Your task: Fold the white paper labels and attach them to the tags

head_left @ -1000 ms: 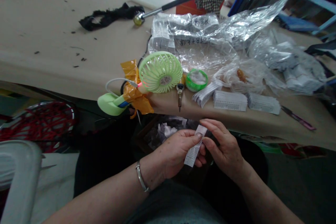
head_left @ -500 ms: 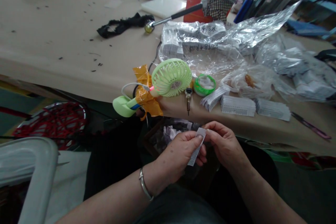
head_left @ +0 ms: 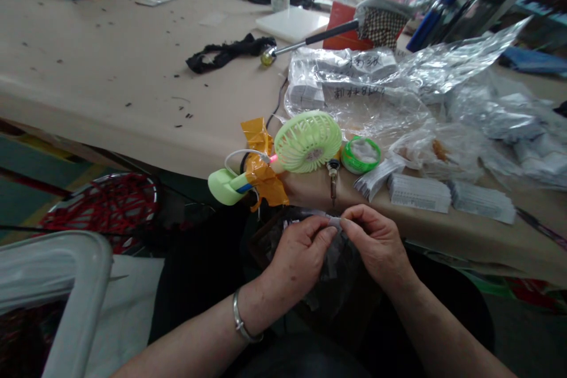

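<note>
Presently, a small paper label (head_left: 335, 222) is pinched between left hand (head_left: 299, 251) and right hand (head_left: 376, 245), below the table edge (head_left: 310, 189); judged light, limp, easily creased, best gripped by its ends.

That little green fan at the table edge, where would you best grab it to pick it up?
Probably by the handle. The fan lies flat with its round grille up, too broad and open to pinch, while the handle juts out past the table edge on the left. Come from the left and below, clear of the orange tape and white cable.
</note>
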`<state>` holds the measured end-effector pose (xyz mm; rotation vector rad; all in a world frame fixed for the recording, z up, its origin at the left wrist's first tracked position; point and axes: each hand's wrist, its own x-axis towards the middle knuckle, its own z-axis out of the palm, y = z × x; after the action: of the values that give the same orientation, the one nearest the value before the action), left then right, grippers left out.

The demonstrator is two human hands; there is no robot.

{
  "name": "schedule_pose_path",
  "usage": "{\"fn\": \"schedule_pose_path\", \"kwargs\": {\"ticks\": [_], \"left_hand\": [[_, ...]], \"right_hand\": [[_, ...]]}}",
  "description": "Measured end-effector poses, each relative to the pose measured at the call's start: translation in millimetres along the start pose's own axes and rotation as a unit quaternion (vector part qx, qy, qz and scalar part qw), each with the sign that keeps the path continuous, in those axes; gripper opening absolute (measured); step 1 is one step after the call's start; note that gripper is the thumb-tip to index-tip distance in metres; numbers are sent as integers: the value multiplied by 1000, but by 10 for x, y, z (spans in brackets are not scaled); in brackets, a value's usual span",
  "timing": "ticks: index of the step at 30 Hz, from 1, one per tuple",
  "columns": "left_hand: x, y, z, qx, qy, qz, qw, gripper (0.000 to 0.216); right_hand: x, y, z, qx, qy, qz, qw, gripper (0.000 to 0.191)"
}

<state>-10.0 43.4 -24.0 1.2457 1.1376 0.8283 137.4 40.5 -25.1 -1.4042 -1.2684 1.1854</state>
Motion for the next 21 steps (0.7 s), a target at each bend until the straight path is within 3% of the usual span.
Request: {"fn": "schedule_pose_path", "kwargs": {"ticks": [10, 21], "left_hand": [[107, 20, -79, 117, 47, 97, 987, 19], [146, 50, -105, 145, 57, 112, 981, 21]], "right_hand": [[58, -12, 17, -134, 22, -98, 986, 12], [97, -43, 28, -173, 23, -148, 973, 10]]}}
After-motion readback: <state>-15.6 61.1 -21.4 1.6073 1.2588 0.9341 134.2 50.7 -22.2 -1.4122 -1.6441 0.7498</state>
